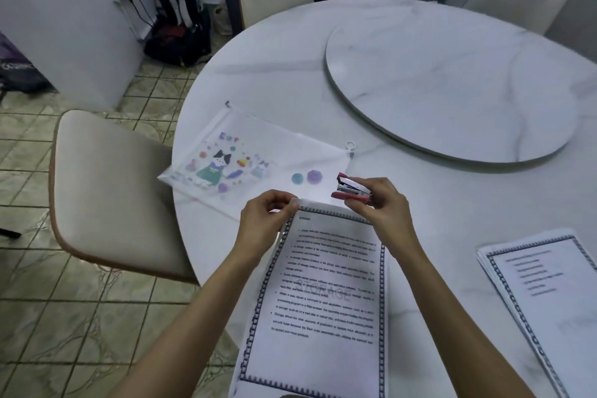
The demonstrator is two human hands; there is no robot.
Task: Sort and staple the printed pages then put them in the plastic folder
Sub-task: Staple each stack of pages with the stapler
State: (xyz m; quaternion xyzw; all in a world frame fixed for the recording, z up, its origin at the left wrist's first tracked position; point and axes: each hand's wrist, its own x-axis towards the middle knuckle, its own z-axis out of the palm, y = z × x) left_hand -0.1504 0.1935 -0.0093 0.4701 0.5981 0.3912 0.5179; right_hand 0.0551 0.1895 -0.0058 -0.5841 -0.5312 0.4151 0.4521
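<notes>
A set of printed pages with a dark patterned border is held up over the table's near edge. My left hand pinches its top left corner. My right hand grips a small pink stapler, whose jaws gape just beyond the pages' top edge. A translucent plastic folder printed with a cartoon cat lies flat on the table beyond my hands, its zip pull at the right end. A second stack of printed pages rests on the table at the right.
The round white marble table carries a raised turntable at its centre. A beige chair stands at the left, two more at the far side. Bags lean against the wall at the back left.
</notes>
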